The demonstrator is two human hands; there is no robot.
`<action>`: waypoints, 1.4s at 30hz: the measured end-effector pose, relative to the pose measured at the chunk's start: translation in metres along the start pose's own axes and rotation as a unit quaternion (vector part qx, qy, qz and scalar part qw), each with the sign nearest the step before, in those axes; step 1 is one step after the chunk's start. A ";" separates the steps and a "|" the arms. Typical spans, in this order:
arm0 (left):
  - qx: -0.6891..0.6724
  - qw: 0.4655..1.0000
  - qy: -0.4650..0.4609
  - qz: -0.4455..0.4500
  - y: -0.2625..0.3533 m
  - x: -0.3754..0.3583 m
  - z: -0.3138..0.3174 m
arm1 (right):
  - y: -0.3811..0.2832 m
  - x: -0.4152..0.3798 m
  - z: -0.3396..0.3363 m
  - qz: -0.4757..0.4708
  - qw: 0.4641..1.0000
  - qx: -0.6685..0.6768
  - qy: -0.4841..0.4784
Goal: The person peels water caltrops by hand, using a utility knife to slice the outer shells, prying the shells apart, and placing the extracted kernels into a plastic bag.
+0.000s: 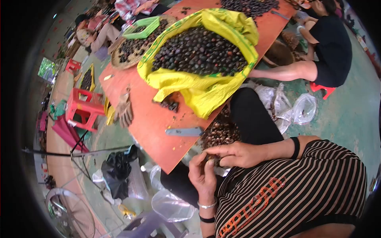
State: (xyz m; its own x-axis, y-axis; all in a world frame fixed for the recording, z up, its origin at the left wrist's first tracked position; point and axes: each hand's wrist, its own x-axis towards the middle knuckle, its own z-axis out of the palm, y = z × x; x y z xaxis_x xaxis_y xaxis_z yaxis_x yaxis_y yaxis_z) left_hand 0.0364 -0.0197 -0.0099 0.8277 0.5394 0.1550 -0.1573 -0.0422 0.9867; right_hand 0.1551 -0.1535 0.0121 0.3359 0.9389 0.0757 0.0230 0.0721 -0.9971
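My left hand [202, 174], with a silver bangle at the wrist, pinches a small dark-brown piece [214, 159] between thumb and fingers. My right hand [240, 154] reaches in from the other side, its fingers closed on the same piece; its kind is too small to make out. Both hands are over my lap, just off the corner of the orange-red table [147, 131]. Beyond the fingers lies a heap of brown pieces [222, 133]. A flat grey-blue tool [183, 131] rests near the table edge.
A yellow sack [170, 81] full of dark round fruits [198, 51] stands on the table. Beside it are a round woven tray [119, 59], a green basket [142, 28] and a work glove [124, 111]. Red stools [84, 107] and plastic bags [303, 109] are around; other people sit nearby.
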 end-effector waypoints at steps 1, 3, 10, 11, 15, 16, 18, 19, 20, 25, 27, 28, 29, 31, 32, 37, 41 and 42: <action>0.019 1.000 0.005 0.005 0.000 0.000 0.000 | -0.003 -0.001 -0.002 0.036 0.999 0.007 -0.008; 0.063 0.998 0.002 0.009 0.000 0.001 -0.001 | -0.005 -0.001 -0.001 0.035 0.999 -0.035 0.008; 0.126 0.991 -0.026 0.026 -0.004 0.003 0.003 | 0.017 -0.001 -0.001 0.042 0.998 0.038 0.038; 0.151 0.987 -0.038 0.038 -0.003 0.004 0.004 | 0.022 -0.001 -0.001 0.071 0.995 0.070 0.028; 0.081 0.997 0.004 -0.014 -0.002 0.004 0.011 | 0.025 -0.002 0.003 -0.004 0.997 0.022 0.071; 0.064 0.998 0.013 -0.023 0.001 0.005 0.013 | 0.018 -0.003 0.002 0.048 0.993 0.099 0.031; 0.049 0.998 0.018 -0.032 0.002 0.007 0.013 | 0.018 -0.004 0.003 0.097 0.979 0.177 -0.009; 0.047 0.998 0.011 -0.029 0.001 0.007 0.013 | 0.024 -0.003 0.006 0.074 0.980 0.182 0.000; 0.045 0.999 0.005 -0.027 0.000 0.007 0.012 | 0.029 -0.002 0.006 0.052 0.981 0.187 0.008; 0.049 0.998 -0.003 -0.034 -0.005 0.003 0.013 | 0.044 -0.001 0.002 0.050 0.980 0.193 -0.003; 0.050 0.998 -0.010 -0.028 -0.008 0.003 0.012 | 0.048 -0.001 0.004 0.049 0.981 0.186 0.005; 0.070 0.997 -0.014 -0.015 -0.010 0.004 0.012 | 0.049 -0.001 0.004 0.056 0.982 0.179 0.011; 0.090 0.996 -0.019 -0.002 -0.012 0.004 0.011 | 0.049 -0.002 0.004 0.064 0.983 0.172 0.018; 0.117 0.993 -0.023 -0.004 -0.014 0.004 0.010 | 0.049 -0.002 0.007 0.059 0.980 0.186 0.027; 0.144 0.989 -0.024 -0.007 -0.015 0.005 0.010 | 0.049 -0.002 0.007 0.055 0.978 0.201 0.034; 0.194 0.980 -0.046 -0.026 -0.013 0.008 0.010 | 0.047 -0.004 0.003 0.086 0.989 0.112 0.033; 0.179 0.982 -0.051 -0.027 -0.022 0.009 0.007 | 0.055 -0.003 0.007 0.108 0.986 0.114 0.047; 0.179 0.982 -0.052 -0.027 -0.022 0.005 0.008 | 0.068 -0.002 0.009 0.109 0.986 0.114 0.048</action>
State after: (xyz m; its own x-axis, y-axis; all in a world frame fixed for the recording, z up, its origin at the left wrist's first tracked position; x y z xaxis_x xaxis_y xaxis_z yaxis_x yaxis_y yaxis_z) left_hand 0.0485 -0.0222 -0.0309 0.8832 0.4604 0.0888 0.0715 -0.3193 0.9450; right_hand 0.1481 -0.1472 -0.0554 0.3968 0.9054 -0.1509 -0.2673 -0.0433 -0.9626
